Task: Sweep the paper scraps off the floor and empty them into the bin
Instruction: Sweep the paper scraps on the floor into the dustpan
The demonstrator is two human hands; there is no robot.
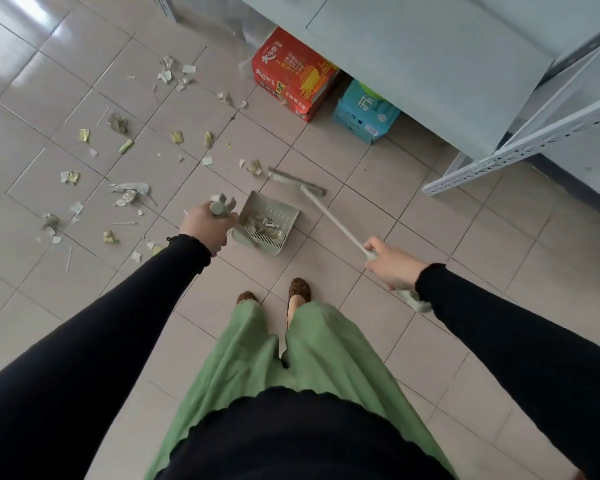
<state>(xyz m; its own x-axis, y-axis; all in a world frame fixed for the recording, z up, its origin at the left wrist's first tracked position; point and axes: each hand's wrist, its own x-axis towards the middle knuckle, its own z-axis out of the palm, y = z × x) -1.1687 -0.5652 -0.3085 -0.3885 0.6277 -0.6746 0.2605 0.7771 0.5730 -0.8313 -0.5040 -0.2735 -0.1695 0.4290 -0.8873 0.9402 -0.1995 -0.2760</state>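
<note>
My left hand [207, 227] grips the upright handle of a pale green dustpan [281, 211] that rests on the tiled floor in front of my feet. Several paper scraps lie inside the pan. My right hand [390, 261] holds the long handle of a broom [333, 223]; its flat head [297, 181] sits on the floor just beyond the pan. Many more paper scraps [129, 194] are scattered over the tiles to the left and far left. No bin can be made out with certainty.
A red carton [291, 77] and a blue pack [364, 112] stand on the floor under a grey cabinet [430, 57]. A white metal shelf frame [520, 147] juts out at right. Clear plastic [236, 26] lies at the top middle.
</note>
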